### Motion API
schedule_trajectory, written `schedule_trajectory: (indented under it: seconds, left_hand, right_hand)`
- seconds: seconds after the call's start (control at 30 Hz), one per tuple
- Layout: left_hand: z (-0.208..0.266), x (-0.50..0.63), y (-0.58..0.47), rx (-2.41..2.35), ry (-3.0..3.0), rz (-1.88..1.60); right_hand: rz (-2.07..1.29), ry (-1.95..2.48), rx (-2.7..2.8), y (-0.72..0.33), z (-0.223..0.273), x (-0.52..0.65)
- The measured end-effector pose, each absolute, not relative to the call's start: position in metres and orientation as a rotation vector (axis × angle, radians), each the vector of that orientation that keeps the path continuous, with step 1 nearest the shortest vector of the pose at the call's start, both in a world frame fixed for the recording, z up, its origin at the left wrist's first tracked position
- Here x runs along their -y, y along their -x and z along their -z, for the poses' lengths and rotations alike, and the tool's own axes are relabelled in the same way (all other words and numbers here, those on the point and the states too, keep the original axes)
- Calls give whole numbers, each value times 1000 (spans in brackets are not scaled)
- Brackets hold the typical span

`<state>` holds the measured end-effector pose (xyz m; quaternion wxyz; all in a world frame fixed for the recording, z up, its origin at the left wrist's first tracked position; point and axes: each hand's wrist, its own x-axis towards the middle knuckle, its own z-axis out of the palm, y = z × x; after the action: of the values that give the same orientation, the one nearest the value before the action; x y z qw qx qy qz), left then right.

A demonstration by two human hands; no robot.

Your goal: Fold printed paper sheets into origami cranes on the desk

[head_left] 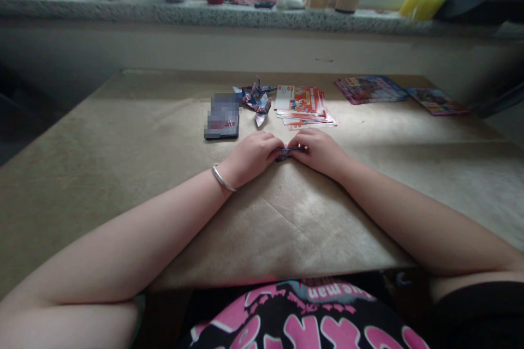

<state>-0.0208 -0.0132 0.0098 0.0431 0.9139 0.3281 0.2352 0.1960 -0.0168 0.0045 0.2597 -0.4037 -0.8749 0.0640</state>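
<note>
Between my two hands is a small, dark blue and purple folded paper piece (284,156), low over the table. My left hand (258,154), with a silver bangle at its wrist, pinches the left side of it. On the other side, my right hand (318,149) grips it between thumb and fingers. Much of the piece is covered by my fingers. Just beyond my hands lie several crumpled or folded blue printed papers (257,99), and right of them a loose stack of red and white printed cards (301,102).
A dark phone-like device (223,117), partly blurred out, lies left of the papers. Farther right are two piles of colourful printed packets, one blue and pink (370,90), one darker (437,101). Behind the table (102,174), bottles and a yellow item (421,6) line the stone windowsill (245,15).
</note>
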Motion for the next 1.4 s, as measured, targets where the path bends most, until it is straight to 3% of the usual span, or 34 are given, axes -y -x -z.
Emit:
schedule_trajectory:
  seconds: [0.43, 0.7, 1.07, 1.4]
  left_hand:
    - [-9, 13, 21, -1083, -2836, -664]
    - [-8, 11, 22, -1082, -2740, -706]
    - [-8, 13, 23, -1072, -2700, -730]
    - [-5, 7, 27, -1033, -2028, -931]
  right_hand:
    - [-171, 1331, 2424, -215, -12, 11]
    - [-359, 1383, 2265, -226, -9, 7]
    - [-268, 1176, 2358, -217, -7, 9]
    - [-565, 1086, 1976, -210, -9, 16]
